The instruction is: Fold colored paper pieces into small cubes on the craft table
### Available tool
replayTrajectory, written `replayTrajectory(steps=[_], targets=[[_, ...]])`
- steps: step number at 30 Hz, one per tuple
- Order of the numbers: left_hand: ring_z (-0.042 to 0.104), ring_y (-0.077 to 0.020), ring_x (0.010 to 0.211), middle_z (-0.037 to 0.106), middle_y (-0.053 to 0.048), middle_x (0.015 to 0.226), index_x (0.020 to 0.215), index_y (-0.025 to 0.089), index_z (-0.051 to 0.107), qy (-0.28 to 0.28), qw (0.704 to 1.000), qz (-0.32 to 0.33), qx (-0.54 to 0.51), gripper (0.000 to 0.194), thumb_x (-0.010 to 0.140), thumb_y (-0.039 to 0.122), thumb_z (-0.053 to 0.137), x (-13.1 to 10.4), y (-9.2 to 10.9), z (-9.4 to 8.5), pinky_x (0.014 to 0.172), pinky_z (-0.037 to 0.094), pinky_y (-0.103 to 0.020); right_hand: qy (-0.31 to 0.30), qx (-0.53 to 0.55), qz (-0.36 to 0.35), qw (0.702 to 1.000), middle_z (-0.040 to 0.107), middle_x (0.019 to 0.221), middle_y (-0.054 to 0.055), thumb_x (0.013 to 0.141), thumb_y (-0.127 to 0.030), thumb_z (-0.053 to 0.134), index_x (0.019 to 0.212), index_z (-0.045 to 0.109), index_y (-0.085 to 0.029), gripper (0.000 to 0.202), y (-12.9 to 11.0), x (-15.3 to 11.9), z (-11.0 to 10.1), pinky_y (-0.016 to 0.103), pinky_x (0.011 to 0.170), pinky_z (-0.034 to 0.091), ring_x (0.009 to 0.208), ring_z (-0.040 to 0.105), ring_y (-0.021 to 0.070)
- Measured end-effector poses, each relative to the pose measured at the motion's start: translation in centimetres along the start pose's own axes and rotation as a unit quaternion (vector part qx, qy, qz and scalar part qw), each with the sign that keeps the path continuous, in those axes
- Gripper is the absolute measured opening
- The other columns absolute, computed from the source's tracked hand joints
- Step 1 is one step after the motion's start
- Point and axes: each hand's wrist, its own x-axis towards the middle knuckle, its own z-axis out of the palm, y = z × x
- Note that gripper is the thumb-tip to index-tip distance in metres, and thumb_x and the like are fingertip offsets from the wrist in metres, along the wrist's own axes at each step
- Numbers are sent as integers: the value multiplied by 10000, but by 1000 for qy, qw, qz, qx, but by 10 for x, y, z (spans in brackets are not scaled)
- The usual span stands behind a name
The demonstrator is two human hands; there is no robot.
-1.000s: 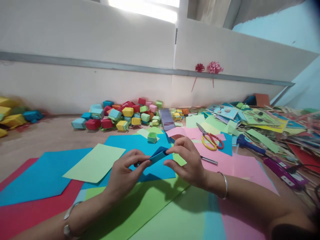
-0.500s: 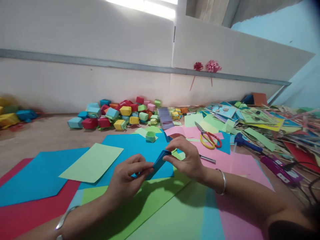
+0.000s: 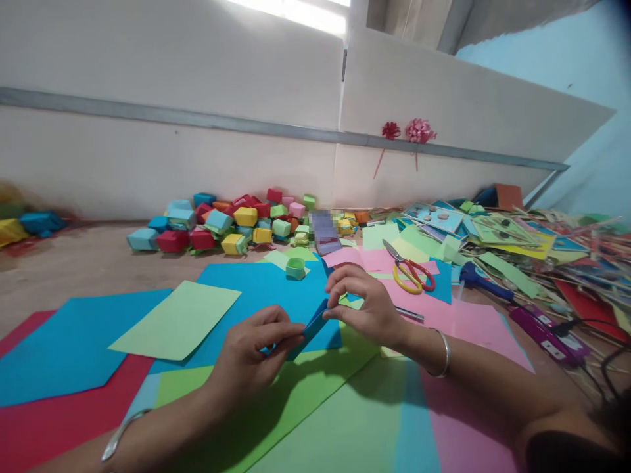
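A narrow folded piece of blue paper is held slanting above the sheets, one end in each hand. My left hand pinches its lower left end between thumb and fingers. At the upper right end, the thumb and fingertips of my right hand are closed on it. Beneath lie a large blue sheet and a green sheet. Just beyond the hands sits a small green paper box with its top open. A pale green sheet rests left of my left hand.
Scissors with yellow and red handles lie on pink paper. Further right are a blue glue gun, a purple power strip and a pile of paper crafts. Several coloured paper boxes are heaped by the wall.
The blue paper stays between both hands and looks narrower from this angle. The right hand's fingers have shifted slightly along its end. The view has moved a little.
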Motion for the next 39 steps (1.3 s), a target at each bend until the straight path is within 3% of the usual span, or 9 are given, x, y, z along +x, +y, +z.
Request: replayTrajectory(steps=[3,6,13,17,20,24,29,32,39], targets=[[595,-91,517,645,-7,647,812,191,784,-15,1000,-7,4,163,833,135,632,1,3,0,459,454,-152,-49,68,80,993,718,893,42,784,-187,770,717,653,-182,135,-2,1,-1,317,793,545,846,676,167],[578,-96,504,637,-7,628,785,182,777,-35,998,-44,1,143,830,183,642,4,6,-1,470,458,-170,-24,113,149,982,697,737,3,726,-184,781,727,641,-180,140,-3,0,2,282,699,540,693,649,137],[579,-140,545,639,-9,637,845,187,765,-119,973,-191,-51,218,819,349,622,5,17,1,494,484,-226,-6,112,186,976,695,709,-4,683,-164,774,743,621,-186,165,-14,-6,9,272,675,535,675,642,130],[563,-133,535,646,-10,587,646,201,734,-93,979,-173,-55,257,832,336,618,6,17,0,493,448,-219,-31,100,178,978,710,798,11,709,-192,782,811,654,-186,164,-16,-8,12,272,694,537,731,654,134],[576,-136,536,666,-9,595,629,209,725,-28,984,-169,-42,229,820,310,649,6,15,-2,481,453,-217,-47,103,210,971,718,907,32,633,-301,872,965,688,-187,396,-11,-8,15,263,668,528,780,652,146],[618,-144,570,704,-14,640,649,214,736,15,989,-146,-33,175,802,277,681,5,12,-2,510,502,-213,-69,95,267,956,656,718,-9,659,-395,865,828,711,-166,323,-9,-8,18,231,557,440,607,542,100],[633,-137,566,713,-5,635,679,220,752,14,993,-115,-24,137,799,251,694,5,11,-2,516,517,-203,-38,83,262,961,607,615,-24,690,-312,842,674,709,-171,195,-14,-9,17,226,531,383,574,484,94],[637,-147,576,714,-15,649,673,218,740,-2,992,-124,-26,163,815,278,686,6,12,-5,507,517,-215,-42,104,282,953,595,578,-18,707,-393,832,638,704,-166,270,-16,-9,15,229,516,383,561,496,100],[608,-156,567,700,-22,657,655,220,713,-20,985,-169,-18,208,817,344,671,1,8,-7,474,481,-232,-20,108,263,959,670,659,0,654,-509,851,757,751,-168,369,-13,-7,13,238,536,438,580,542,108]])
